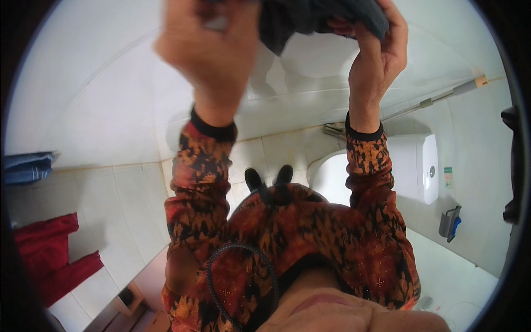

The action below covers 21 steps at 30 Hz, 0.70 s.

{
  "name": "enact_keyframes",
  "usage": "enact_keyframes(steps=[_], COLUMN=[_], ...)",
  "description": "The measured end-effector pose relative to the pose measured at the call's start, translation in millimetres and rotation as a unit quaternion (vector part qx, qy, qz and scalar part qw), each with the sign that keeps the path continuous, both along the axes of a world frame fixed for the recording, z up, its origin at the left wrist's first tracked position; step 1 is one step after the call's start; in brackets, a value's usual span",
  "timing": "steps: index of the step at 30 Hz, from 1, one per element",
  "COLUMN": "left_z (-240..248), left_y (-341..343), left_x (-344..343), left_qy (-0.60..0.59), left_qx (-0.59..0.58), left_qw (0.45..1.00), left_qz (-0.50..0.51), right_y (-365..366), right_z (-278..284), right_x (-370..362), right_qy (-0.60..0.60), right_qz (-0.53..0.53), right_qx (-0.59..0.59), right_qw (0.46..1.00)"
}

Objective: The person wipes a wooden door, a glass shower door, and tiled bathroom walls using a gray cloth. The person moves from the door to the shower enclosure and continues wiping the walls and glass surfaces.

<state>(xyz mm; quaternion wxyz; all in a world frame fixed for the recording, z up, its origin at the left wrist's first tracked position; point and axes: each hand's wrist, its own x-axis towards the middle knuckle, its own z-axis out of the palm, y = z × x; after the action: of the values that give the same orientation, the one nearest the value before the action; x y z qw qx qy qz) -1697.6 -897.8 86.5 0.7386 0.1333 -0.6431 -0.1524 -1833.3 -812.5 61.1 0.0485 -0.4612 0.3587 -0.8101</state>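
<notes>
- Both hands raised near the top of the view, holding a dark grey cloth [326, 16] between them, above the tiled floor [133, 210].
- Left hand [213, 41] blurred, fist-like, closed on the cloth's left end; exact finger hold can't be made out.
- Right hand [376, 52] clearer, fingers curled over the cloth's right edge, pinching it.
- Cloth: dark grey, ribbed or knitted look, soft, bunched and sagging in the middle; upper part cut off by the frame edge, so full shape unknown.
- Doing it well, my read: keep both grips firm at the edges, hands well apart so the fabric spreads flat instead of bunching; keep it up clear of the floor and the toilet [409, 166].
- Risk: loose left grip could let one end drop.
- Around: white toilet to the right below the right hand, red fabric [50, 260] lower left, blue folded cloth [27, 166] at left edge, shoes [269, 178] on the tiles.
</notes>
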Motion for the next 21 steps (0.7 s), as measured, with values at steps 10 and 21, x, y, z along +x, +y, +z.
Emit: enact_keyframes(steps=[10, 21], left_z=[-168, -248], left_y=[8, -5], left_x=[78, 144], left_qy=[-0.251, -0.075], left_qx=[0.205, 0.421], left_qw=[0.941, 0.897], left_qz=[0.096, 0.113], right_y=[-11, -31], right_z=[-137, -187], right_x=[42, 81], right_qy=[0.355, 0.341], right_qz=[-0.055, 0.164], right_qx=[0.253, 0.402], right_qw=[0.898, 0.834])
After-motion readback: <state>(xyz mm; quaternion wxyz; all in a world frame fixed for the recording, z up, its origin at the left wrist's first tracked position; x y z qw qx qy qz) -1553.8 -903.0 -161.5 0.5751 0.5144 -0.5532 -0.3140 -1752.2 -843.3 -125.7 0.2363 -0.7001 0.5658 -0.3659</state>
